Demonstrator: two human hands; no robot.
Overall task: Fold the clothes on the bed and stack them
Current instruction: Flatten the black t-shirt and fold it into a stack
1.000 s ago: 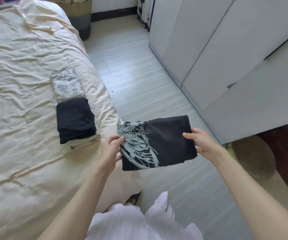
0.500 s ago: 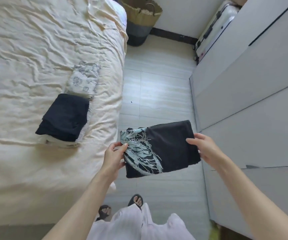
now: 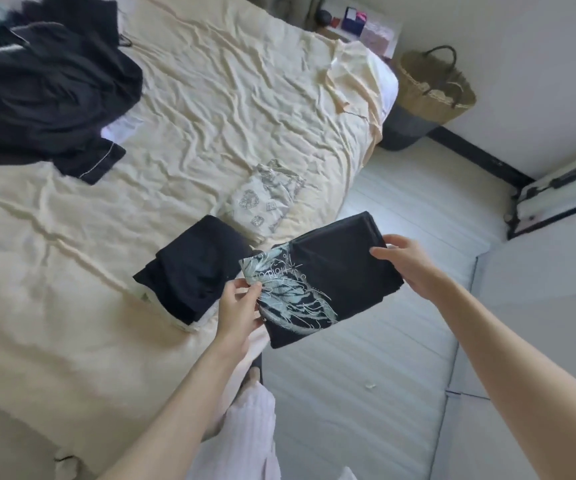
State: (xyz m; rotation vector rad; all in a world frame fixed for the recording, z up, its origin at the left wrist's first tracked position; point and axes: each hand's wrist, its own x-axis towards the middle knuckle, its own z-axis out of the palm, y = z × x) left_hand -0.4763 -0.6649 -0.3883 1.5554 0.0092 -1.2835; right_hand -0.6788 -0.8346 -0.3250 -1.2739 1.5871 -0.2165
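Note:
I hold a folded black T-shirt with a pale teal print (image 3: 328,278) in the air over the bed's right edge. My left hand (image 3: 239,308) pinches its printed left end; my right hand (image 3: 406,268) grips its right end. Just left of it, a stack with a folded black garment (image 3: 189,271) on top of a pale one lies on the cream bed sheet (image 3: 210,116). Behind that stack lies a folded patterned white garment (image 3: 267,199). A heap of unfolded dark clothes (image 3: 44,88) sits at the bed's far left.
A woven basket (image 3: 431,88) stands on the floor past the bed's far corner. A white suitcase (image 3: 563,199) leans by the wall at right, with white cabinet fronts (image 3: 539,306) beside it. A strip of pale floor (image 3: 366,358) runs between bed and cabinets.
The folded T-shirt has moved left toward the bed, now partly over the black stack. My view has swung left, bringing the heap of dark clothes into sight.

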